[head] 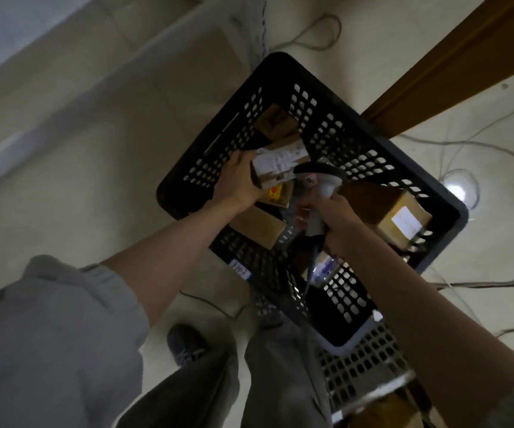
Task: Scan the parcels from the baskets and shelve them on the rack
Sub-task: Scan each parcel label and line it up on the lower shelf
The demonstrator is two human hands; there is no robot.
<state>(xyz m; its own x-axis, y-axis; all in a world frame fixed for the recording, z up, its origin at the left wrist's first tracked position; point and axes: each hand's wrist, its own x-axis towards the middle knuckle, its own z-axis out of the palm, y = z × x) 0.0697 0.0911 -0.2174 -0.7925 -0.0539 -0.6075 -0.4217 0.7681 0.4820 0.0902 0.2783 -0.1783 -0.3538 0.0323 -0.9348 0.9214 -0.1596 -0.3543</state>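
A black perforated basket (336,97) stands on the floor with several cardboard parcels inside. My left hand (237,180) grips a small parcel with a white label (280,160) over the basket's middle. My right hand (337,223) holds a white handheld scanner (322,183) by its handle, its head right beside the labelled parcel. A larger brown box with a white label (402,219) lies at the basket's right side. Another brown box (259,227) lies under my left wrist, and a small one (276,120) sits at the far end.
A second, pale grey basket (370,362) sits at the lower right, partly under the black one. Loose cables (496,156) trail over the floor on the right. A brown wooden edge (453,66) runs at the upper right. My shoe (184,344) is below.
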